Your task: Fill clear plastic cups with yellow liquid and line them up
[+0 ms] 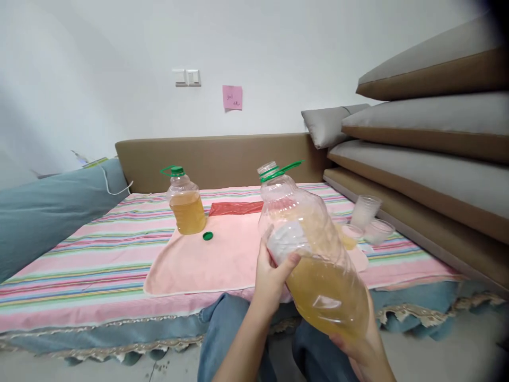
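Note:
A large clear plastic bottle (318, 254) with yellowish liquid in its lower part is held up tilted, its uncapped mouth leaning left and away. My left hand (274, 270) grips it around the middle, thumb across the near side. Under the base, my right hand (363, 339) supports it, its fingers partly hidden behind the bottle. A green ring handle (282, 171) hangs on the neck. On the pink cloth (222, 265) lies a loose green cap (208, 236). Left of that stands a smaller capped bottle (186, 209), upright, with similar yellowish liquid.
Clear plastic cups (366, 209) and a bowl (379, 231) stand at the right, partly behind the bottle. A red plastic strip (234, 208) lies along the cloth's back edge. Stacked cushions (421, 154) rise at the right; a blue bolster (59, 207) lies left.

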The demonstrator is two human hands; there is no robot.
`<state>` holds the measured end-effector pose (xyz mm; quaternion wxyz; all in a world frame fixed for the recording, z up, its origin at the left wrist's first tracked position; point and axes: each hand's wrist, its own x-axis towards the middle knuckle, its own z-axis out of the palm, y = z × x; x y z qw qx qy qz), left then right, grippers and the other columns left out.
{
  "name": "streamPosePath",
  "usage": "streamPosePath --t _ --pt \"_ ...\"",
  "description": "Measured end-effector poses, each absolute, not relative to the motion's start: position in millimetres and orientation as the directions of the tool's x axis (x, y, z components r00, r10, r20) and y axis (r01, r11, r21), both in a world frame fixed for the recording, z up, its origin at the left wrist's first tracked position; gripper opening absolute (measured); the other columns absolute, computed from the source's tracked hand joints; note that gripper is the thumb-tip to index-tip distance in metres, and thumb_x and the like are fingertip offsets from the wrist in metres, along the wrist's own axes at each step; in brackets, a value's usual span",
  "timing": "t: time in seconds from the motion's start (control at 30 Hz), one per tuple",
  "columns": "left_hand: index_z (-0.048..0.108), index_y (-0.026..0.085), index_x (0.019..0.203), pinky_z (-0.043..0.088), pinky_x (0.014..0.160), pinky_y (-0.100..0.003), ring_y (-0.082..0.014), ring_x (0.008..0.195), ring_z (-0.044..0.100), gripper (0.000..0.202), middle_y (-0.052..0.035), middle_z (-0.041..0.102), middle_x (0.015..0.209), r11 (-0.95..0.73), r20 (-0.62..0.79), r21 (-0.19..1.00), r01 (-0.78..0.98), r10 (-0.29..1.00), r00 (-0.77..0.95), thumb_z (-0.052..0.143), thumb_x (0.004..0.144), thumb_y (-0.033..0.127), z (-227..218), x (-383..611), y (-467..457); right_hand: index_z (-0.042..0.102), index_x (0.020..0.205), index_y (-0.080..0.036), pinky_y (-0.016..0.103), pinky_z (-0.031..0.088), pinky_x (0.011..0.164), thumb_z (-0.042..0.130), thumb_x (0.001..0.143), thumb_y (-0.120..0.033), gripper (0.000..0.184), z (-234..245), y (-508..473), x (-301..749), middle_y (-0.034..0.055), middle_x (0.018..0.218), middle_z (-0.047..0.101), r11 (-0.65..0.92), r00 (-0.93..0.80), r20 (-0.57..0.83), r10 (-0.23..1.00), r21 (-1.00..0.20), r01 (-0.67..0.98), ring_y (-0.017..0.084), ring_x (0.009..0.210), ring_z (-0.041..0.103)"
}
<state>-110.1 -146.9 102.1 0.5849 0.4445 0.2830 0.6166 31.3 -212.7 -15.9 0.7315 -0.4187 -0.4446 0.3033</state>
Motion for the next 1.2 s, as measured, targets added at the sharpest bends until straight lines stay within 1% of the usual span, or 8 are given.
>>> streamPosePath --t 0.13,0.23,0.37,0.47,0.7,0.87,1.03,1.2 --pt "0.050 0.023 0.127 0.044 0.101 -0.038 -0.0290 0.122 0.056 0.085 -0.0107 0.061 0.129 0.014 0.142 0.855 -0.518 0.955 0.259 0.086 0.055 0.049 103.2 -84.3 -148.8 0.035 0.144 -0.033 0.068 0.035 0.102 0.090 0.048 -0.048 0.111 -11.9 -235.4 60.7 0.0123 0.142 0.043 0.426 0.481 0.320 0.816 -0.896 -0.125 0.045 0.130 0.038" --pt "0.053 0.023 0.123 0.045 0.100 -0.038 -0.0286 0.122 0.056 0.080 -0.0094 0.063 0.124 0.121 0.085 0.847 -0.518 0.931 0.356 0.088 0.055 0.043 99.0 -68.3 -146.3 0.035 0.144 -0.037 0.065 0.035 0.104 0.090 0.050 -0.042 0.109 -7.2 -250.6 77.2 0.0091 0.144 0.042 0.383 0.534 0.271 0.801 -0.917 -0.110 0.043 0.133 0.037" --pt "0.059 0.021 0.112 0.044 0.100 -0.040 -0.0281 0.116 0.059 0.070 -0.0076 0.067 0.114 0.253 0.020 0.847 -0.468 0.864 0.502 0.090 0.050 0.032 90.9 -50.1 -140.9 0.034 0.146 -0.040 0.062 0.038 0.103 0.089 0.053 -0.042 0.108 -7.8 -266.9 93.9 0.0075 0.148 0.038 0.367 0.622 0.246 0.743 -0.927 -0.073 0.041 0.134 0.036" --pt "0.058 0.021 0.114 0.045 0.099 -0.042 -0.0285 0.113 0.061 0.074 -0.0079 0.067 0.115 0.285 0.037 0.838 -0.464 0.820 0.571 0.092 0.048 0.028 82.1 -36.4 -139.4 0.032 0.147 -0.040 0.063 0.039 0.102 0.089 0.053 -0.043 0.110 -12.5 -276.0 104.9 0.0082 0.148 0.037 0.347 0.654 0.263 0.709 -0.938 0.001 0.040 0.133 0.037" --pt "0.054 0.020 0.121 0.040 0.105 -0.045 -0.0308 0.123 0.054 0.085 -0.0118 0.063 0.123 0.335 0.008 0.807 -0.486 0.817 0.576 0.093 0.047 0.032 49.9 -19.0 -142.1 0.029 0.150 -0.033 0.055 0.036 0.109 0.089 0.056 -0.040 0.112 -17.2 -288.5 118.5 0.0081 0.155 0.024 0.335 0.668 0.307 0.678 -0.938 0.091 0.036 0.141 0.025" --pt "0.050 0.021 0.120 0.039 0.104 -0.046 -0.0293 0.119 0.056 0.084 -0.0108 0.063 0.120 0.370 -0.013 0.781 -0.503 0.814 0.580 0.093 0.049 0.035 29.4 -18.8 -143.2 0.027 0.151 -0.036 0.048 0.044 0.104 0.087 0.060 -0.035 0.109 -17.8 -290.7 118.3 0.0059 0.156 0.022 0.331 0.642 0.281 0.714 -0.943 0.044 0.033 0.141 0.025" --pt "0.051 0.021 0.115 0.039 0.103 -0.043 -0.0256 0.113 0.058 0.078 -0.0082 0.062 0.119 0.369 0.020 0.756 -0.541 0.812 0.583 0.092 0.050 0.032 21.7 -19.0 -145.1 0.025 0.152 -0.039 0.054 0.041 0.104 0.088 0.059 -0.034 0.112 -28.8 -292.8 128.0 0.0047 0.157 0.021 0.323 0.599 0.311 0.738 -0.942 0.091 0.035 0.142 0.022" --pt "0.050 0.021 0.115 0.039 0.103 -0.043 -0.0264 0.114 0.058 0.079 -0.0080 0.063 0.118 0.413 0.001 0.716 -0.563 0.805 0.593 0.092 0.049 0.030 21.2 -18.9 -147.5 0.008 0.157 -0.032 0.058 0.032 0.109 0.092 0.053 -0.042 0.134 -41.8 -296.6 145.0 0.0093 0.157 0.020 0.303 0.521 0.443 0.730 -0.893 0.334 0.038 0.142 0.022"
